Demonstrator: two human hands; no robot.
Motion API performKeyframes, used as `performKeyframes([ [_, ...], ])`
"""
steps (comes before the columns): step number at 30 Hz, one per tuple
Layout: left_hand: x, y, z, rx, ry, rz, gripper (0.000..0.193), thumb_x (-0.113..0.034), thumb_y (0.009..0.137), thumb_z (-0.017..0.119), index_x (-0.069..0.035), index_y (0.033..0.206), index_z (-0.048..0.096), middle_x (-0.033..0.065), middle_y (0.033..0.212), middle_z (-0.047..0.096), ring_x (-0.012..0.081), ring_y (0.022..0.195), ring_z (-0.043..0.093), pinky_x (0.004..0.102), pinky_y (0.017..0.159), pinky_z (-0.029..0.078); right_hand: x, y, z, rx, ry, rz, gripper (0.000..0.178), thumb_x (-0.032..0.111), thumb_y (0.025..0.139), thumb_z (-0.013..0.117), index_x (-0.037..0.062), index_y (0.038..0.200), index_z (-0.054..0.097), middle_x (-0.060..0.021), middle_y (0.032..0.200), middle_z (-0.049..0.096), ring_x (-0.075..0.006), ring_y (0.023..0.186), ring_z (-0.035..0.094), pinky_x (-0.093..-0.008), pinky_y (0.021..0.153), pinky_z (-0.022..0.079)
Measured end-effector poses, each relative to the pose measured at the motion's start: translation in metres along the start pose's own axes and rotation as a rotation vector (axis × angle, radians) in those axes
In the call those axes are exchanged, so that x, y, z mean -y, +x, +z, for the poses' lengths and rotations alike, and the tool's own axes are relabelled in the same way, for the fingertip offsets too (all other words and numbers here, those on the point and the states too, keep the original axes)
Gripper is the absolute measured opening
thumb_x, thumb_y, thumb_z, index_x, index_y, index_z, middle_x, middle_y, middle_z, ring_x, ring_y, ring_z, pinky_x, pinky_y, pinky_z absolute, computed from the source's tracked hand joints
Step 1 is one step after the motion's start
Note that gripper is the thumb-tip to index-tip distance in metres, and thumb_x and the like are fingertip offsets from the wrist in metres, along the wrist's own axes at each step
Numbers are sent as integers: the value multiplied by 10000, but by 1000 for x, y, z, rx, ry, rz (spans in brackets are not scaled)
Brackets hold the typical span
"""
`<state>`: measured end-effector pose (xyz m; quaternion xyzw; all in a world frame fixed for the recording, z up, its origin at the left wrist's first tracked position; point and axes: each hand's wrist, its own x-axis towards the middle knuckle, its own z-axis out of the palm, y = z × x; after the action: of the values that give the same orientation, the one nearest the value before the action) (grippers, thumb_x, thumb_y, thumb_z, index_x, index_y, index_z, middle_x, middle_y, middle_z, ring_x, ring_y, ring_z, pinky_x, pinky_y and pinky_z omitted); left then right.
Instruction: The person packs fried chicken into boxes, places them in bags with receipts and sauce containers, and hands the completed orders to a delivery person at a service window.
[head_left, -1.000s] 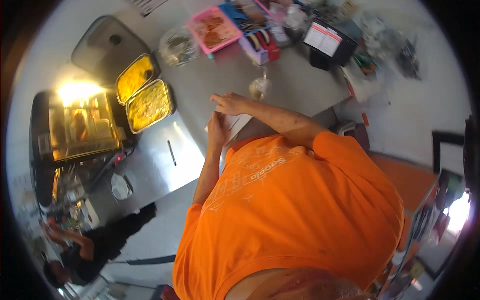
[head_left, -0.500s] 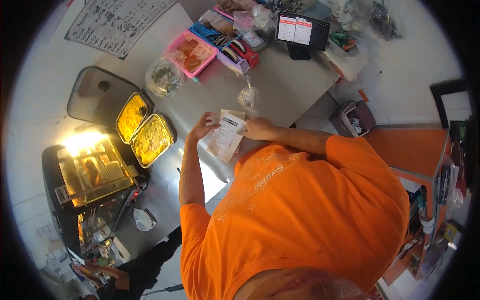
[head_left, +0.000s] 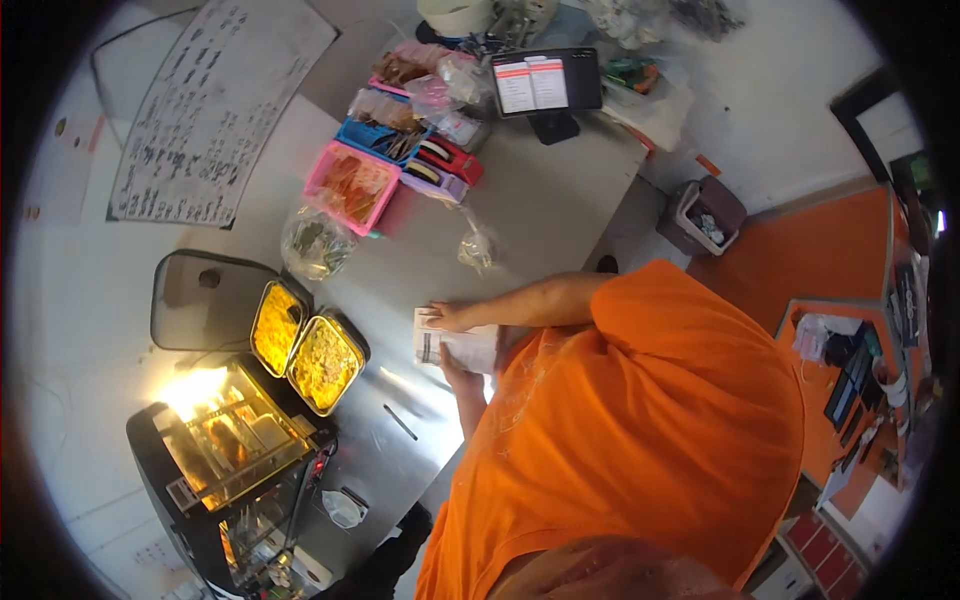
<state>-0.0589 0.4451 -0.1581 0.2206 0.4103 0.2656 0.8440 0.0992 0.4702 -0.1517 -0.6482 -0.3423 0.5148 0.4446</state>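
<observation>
A flat, pale paper bag with a printed white slip on it lies in front of my body at the counter edge. My left hand holds its near side, thumb on top and the other fingers mostly hidden beneath. Across its far side lies my right hand, fingers stretched out flat over the paper.
Two trays of yellow food stand left, beside a lit glass warmer. A pen lies on the metal counter. Farther back are a pink basket, tape dispensers and a tablet. A bin stands right.
The bag has turned, and my left hand has moved to its near side. My right hand has slid left to lie flat on its far side. The whole view has shifted.
</observation>
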Motion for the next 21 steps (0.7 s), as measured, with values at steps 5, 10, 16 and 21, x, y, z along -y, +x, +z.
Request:
performKeyframes([
  [5, -17, 13, -16, -18, -38, 12, 598, -398, 1014, 588, -89, 1498, 419, 115, 1425, 562, 309, 1297, 557, 489, 1084, 464, 44, -41, -36, -155, -234, -550, 423, 356, 922, 700, 54, 1215, 648, -189, 1157, 677, -364, 1120, 632, -438, 999, 482],
  [10, -14, -3, 9, -253, 165, 128, 737, -410, 956, 706, -46, 1506, 378, 153, 1425, 556, 330, 1241, 596, 488, 998, 541, 36, -97, -224, -627, -339, -827, 137, 157, 891, 735, 49, 955, 680, -129, 965, 696, -301, 886, 666, -411, 809, 523],
  [16, -64, -7, 103, -1290, 1490, 1183, 1038, -707, 825, 692, 52, 1471, 402, 273, 1418, 487, 453, 1284, 492, 576, 1058, 408, -79, -159, -565, -1492, -348, 164, 251, 298, 979, 580, 74, 1048, 670, -184, 974, 694, -404, 934, 674, -512, 796, 530],
  [21, -43, 46, 323, -740, 1336, 1389, 760, -289, 925, 762, 37, 1479, 356, 259, 1475, 388, 415, 1359, 387, 537, 1161, 301, -154, -208, -726, -1137, -953, 397, 295, 373, 976, 551, 159, 1097, 713, -129, 1012, 731, -335, 1031, 662, -549, 897, 489],
])
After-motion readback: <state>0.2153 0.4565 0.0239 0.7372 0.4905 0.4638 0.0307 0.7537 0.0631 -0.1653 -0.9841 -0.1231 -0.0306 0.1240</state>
